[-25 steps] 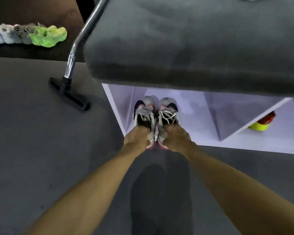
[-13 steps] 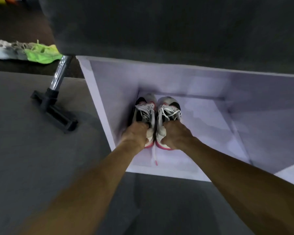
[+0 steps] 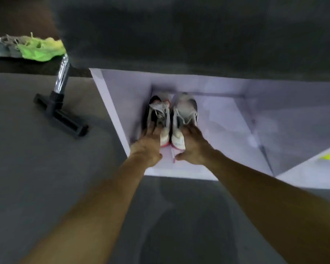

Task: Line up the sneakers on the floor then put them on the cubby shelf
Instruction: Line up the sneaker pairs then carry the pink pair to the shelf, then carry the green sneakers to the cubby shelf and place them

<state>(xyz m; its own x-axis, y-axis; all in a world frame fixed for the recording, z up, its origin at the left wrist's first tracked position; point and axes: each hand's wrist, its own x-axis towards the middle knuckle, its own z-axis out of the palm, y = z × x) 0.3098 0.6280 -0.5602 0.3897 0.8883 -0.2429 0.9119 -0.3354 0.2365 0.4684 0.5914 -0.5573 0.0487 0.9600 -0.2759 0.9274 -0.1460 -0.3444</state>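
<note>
Since a moment ago both hands have slackened off the sneakers (image 3: 171,119), which now sit side by side deep in the cubby shelf's (image 3: 111,111) left compartment, left hand (image 3: 148,144) and right hand (image 3: 193,144) resting with loosely spread fingers on the heels, where these light, soft shoes seem easiest to grasp.

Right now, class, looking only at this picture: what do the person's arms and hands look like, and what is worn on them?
Both forearms are bare up to the picture's edge, with no sleeve showing. The left hand and the right hand wear no gloves; no watch, ring or band shows, though the picture is blurred.
</note>
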